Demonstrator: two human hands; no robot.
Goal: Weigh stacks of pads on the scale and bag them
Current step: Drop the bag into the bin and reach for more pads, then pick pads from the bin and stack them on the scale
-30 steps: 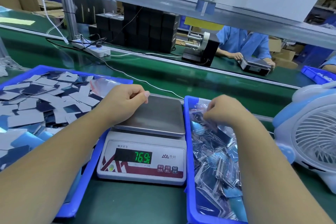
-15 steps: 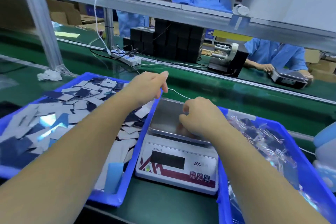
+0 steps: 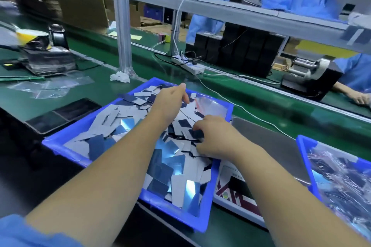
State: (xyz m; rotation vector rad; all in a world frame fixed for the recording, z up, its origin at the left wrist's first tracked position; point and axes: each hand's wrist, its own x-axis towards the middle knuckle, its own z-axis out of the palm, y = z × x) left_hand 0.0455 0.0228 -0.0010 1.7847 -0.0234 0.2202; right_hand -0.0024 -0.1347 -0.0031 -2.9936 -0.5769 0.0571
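Both hands in left blue bin (image 3: 206, 202) w/ loose pads (image 3: 112, 118). Right hand (image 3: 215, 136) grip curled, fingers pinching a few pads. Left hand (image 3: 170, 100) fingers bent down on pile; hold unclear. Scale (image 3: 267, 146) just right of bin.

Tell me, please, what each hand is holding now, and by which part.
The right hand pinches loose pads in the left blue bin, seemingly by their edges. The left hand hovers above, apparently holding nothing.

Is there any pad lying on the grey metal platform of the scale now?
No, the grey metal platform of the white scale is bare; both hands are over the blue tray of pads.
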